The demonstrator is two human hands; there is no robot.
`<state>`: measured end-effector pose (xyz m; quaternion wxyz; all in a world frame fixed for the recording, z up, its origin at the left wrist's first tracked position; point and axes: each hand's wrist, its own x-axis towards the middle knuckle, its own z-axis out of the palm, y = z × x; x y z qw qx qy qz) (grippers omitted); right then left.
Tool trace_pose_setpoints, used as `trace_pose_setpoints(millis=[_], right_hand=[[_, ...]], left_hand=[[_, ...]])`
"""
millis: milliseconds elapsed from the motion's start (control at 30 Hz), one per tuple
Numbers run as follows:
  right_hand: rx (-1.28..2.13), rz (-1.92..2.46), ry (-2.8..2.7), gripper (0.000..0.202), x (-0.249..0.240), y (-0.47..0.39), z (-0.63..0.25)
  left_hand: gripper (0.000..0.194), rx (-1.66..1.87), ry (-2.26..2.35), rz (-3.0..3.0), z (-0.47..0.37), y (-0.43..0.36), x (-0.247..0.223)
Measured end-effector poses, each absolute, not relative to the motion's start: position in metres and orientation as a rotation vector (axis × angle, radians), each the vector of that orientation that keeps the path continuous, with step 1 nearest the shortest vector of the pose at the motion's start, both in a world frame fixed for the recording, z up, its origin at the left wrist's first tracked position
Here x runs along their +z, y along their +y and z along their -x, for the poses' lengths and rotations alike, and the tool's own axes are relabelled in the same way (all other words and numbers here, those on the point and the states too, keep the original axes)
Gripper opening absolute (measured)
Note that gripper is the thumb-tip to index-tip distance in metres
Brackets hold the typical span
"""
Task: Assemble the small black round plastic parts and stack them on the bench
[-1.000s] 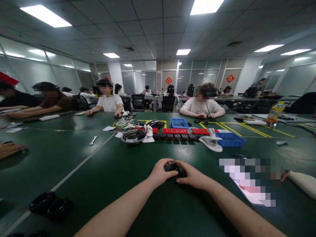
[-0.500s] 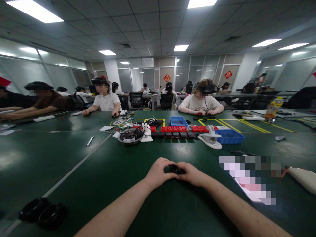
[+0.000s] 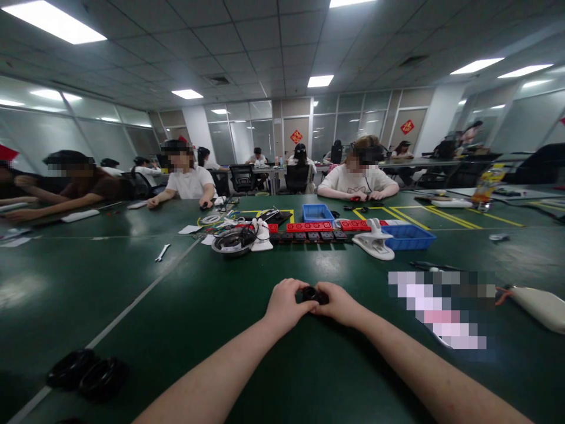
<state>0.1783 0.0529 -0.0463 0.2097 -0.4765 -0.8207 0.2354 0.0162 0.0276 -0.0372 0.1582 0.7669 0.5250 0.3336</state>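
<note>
A small round black piece with a ring-shaped opening (image 3: 310, 294) is between my hands, just above or on the green table; I cannot tell which. My left hand (image 3: 286, 302) grips it from the left, thumb in front and fingers behind. From the other side my right hand (image 3: 338, 302) closes on the same piece, its fingertips near my left thumb. Much of the piece is hidden by my fingers. Two larger glossy black rings, one (image 3: 72, 369) beside the other (image 3: 104, 378), lie at the lower left of the table.
A wrench (image 3: 163, 252) lies left of centre. Ahead are a metal bowl (image 3: 232, 242) with cables, red socket strips (image 3: 309, 227), a white clamp base (image 3: 375, 244) and a blue tray (image 3: 408, 237). A blurred-out phone (image 3: 441, 309) lies right. People sit across the table.
The view has shifted slightly, so the table things sit a little differently in it. Both hands stay on the black ring-shaped piece, and my fingers have moved a little around it.
</note>
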Motion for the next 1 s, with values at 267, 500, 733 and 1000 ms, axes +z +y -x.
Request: trace_pose_setpoints(millis=[267,500,733,1000], right_hand=[[0.176,1.691,-2.183,0.017,-0.049,0.034,-0.156],[0.574,1.370,-2.283,0.047,-0.037,0.037,-0.174],[1.023,1.109,-2.351,0.031,-0.030,0.042,-0.190],[0.931,1.151,-2.383,0.019,-0.034,0.045,-0.189]], left_hand=[[0.025,1.038,1.641,-2.114,-0.024,0.027,-0.044],[0.030,0.905,1.305,-2.080,-0.010,0.031,-0.038],[0.035,0.766,1.094,-2.081,-0.003,0.030,-0.031],[0.036,0.764,1.108,-2.079,-0.004,0.031,-0.032]])
